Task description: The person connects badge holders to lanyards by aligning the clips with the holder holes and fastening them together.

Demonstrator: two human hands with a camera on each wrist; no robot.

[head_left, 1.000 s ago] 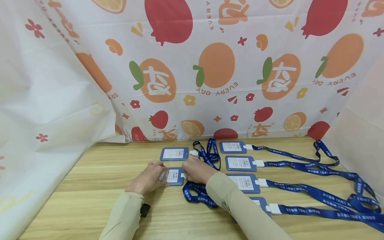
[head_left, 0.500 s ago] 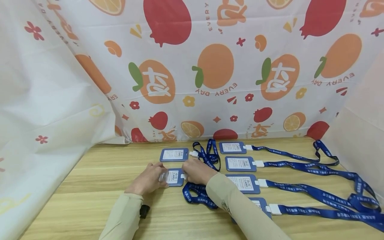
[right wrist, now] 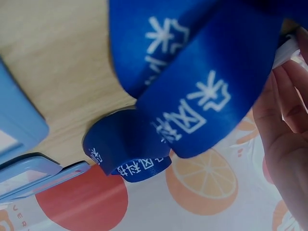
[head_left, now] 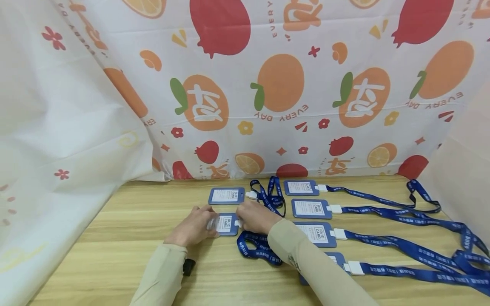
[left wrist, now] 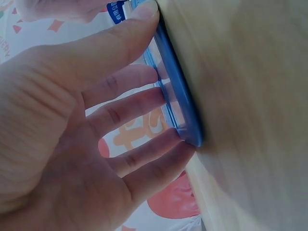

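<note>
A blue ID badge holder (head_left: 229, 224) with a white card lies on the wooden table in the head view. My left hand (head_left: 193, 227) grips its left end; in the left wrist view the thumb and fingers span the blue frame (left wrist: 180, 101). At the holder's right end, my right hand (head_left: 255, 216) pinches the white clip (right wrist: 287, 50) of a blue lanyard (head_left: 257, 250). Whether the clip is fastened through the holder's slot is hidden by the fingers. The lanyard's strap (right wrist: 207, 96) loops beside the right hand in the right wrist view.
Just behind lies another badge holder (head_left: 226, 196) with its bunched lanyard (head_left: 272, 197). Several badge holders line up on the right, among them one at the back (head_left: 301, 188), their straps (head_left: 405, 250) stretched rightward. A fruit-print cloth (head_left: 281, 85) hangs behind the table.
Both hands keep their hold on the badge holder and clip. The head view has shifted slightly, and nothing on the table has visibly moved.
</note>
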